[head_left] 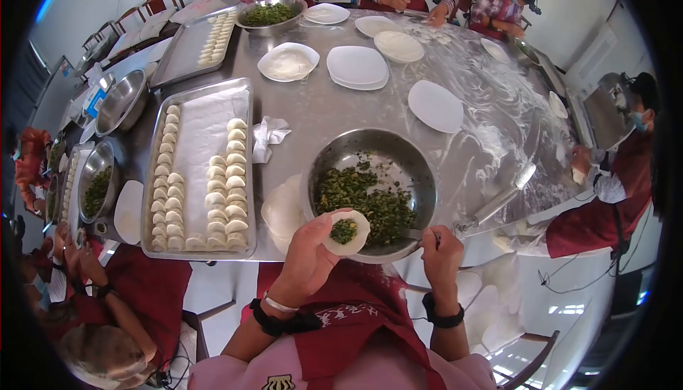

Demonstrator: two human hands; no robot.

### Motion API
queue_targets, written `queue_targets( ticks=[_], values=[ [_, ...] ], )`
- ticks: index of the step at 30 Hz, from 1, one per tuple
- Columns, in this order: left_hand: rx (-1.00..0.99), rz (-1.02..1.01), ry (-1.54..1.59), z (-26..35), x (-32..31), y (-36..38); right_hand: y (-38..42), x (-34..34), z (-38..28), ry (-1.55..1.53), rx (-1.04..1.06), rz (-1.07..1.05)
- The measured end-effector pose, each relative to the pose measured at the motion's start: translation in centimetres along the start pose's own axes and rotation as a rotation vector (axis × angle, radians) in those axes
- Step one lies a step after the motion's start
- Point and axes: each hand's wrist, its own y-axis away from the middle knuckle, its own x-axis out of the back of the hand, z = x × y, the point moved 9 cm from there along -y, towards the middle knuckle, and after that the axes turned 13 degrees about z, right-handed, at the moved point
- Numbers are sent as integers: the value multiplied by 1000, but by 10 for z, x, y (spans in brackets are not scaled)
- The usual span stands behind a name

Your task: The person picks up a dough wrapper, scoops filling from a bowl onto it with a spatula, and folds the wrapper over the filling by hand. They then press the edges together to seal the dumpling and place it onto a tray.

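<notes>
My left hand [306, 258] holds a round dumpling wrapper [358, 240] at the near left rim of the bowl. A small heap of green filling [343, 230] lies in the middle of the wrapper. My right hand [442, 256] is closed round the handle of a metal utensil [411, 234], whose far end reaches into the filling and is hidden there. The large steel bowl [410, 154] holds chopped green filling [366, 198], heaped toward its near side. Left of the bowl, partly behind it, lies a pale stack of wrappers [279, 208].
A metal tray [251, 105] with rows of folded dumplings [235, 176] stands left, a crumpled tissue [269, 137] beside it. White plates [435, 105] lie beyond the bowl. A rolling pin [501, 198] rests on the right, near floury steel. Co-workers sit around the table.
</notes>
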Motion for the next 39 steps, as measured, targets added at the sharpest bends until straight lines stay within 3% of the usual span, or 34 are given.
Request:
queue_targets(
  ticks=[1, 4, 5, 11, 17, 20, 23, 29, 39],
  values=[
    [-5, -11, -20, 0, -1, 1, 0, 4, -4, 85, 48, -21],
    [-7, -29, -48, 2, -10, 6, -3, 40, -52, 218, 396, 208],
    [-5, -32, -53, 3, -14, 9, -3, 42, -50, 91, 347, 148],
    [61, -117, -24, -4, -34, 20, 28, 24, -140, -366, 703, -102],
    [41, -95, -96, 3, -41, 33, 29, 10, -147, -482, 754, -49],
    [-215, -137, -756, 8, -42, 30, 23, 9, -152, -496, 690, -18],
    [-182, -125, -571, 6, -39, 34, 20, 7, -154, -550, 624, 5],
    [-454, -49, -765, 22, -37, 36, 19, 2, -160, -594, 589, -2],
    [-435, -22, -676, 31, -35, 33, 13, -8, -166, -643, 509, -24]
  ],
)
